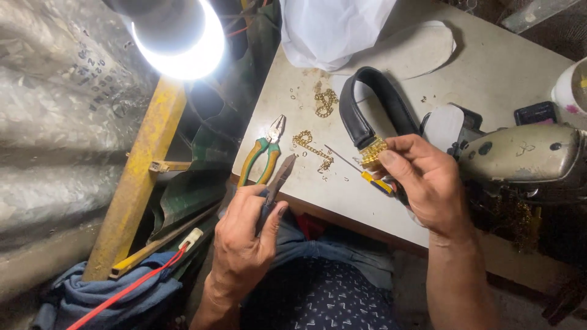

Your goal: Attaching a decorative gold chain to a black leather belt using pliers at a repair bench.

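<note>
A gold chain fitting (372,151) on the end of a black strap (361,104) is pinched above the tabletop (489,73) in the right hand (422,177), while small pliers (276,183) are gripped in the left hand (244,238), so the fitting step appears in hand, and careful alignment of the plier tips with the fitting seems called for.

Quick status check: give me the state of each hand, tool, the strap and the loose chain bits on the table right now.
left hand: gripping dark pliers, jaws pointing up.
right hand: pinching gold buckle.
black strap: looped, raised off the table.
green-handled pliers: lying unused.
yellow-handled screwdriver: lying flat.
gold chain pieces: loose on table.
lamp: lit.
</note>
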